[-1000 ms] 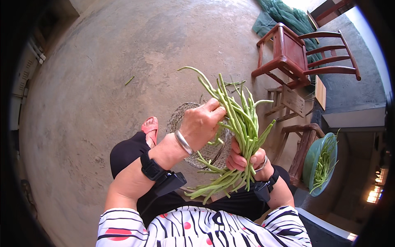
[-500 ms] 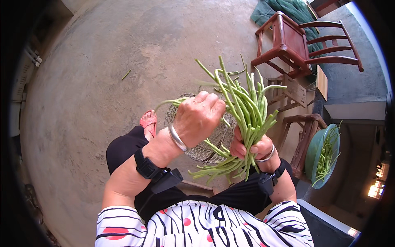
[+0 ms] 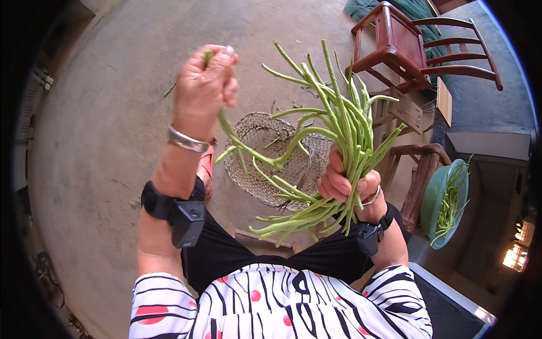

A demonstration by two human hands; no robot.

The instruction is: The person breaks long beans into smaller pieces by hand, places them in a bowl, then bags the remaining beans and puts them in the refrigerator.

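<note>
My right hand (image 3: 334, 182) is closed round the middle of a thick bunch of green long beans (image 3: 351, 133). Their tips fan out away from me and the other ends hang over my lap. Raised to the left, my left hand (image 3: 204, 85) pinches one long bean (image 3: 255, 153), a short green end of which sticks out above the fingers. That bean curves down and back to the bunch. Below both hands, a round wire mesh basket (image 3: 244, 179) sits on the floor between my feet, with a few bits of bean and dark strands in it.
A green plastic basin (image 3: 430, 198) with more long beans stands at the right by a wooden stool (image 3: 420, 169). Beyond it are a low wooden bench (image 3: 407, 110), a red wooden chair (image 3: 395, 48) and green netting (image 3: 358, 10). A bean piece (image 3: 170, 90) lies on the concrete floor.
My left hand has swung away from the bunch, to the left and farther out, drawing one long bean with it. The right hand still grips the bunch in nearly the same place.
</note>
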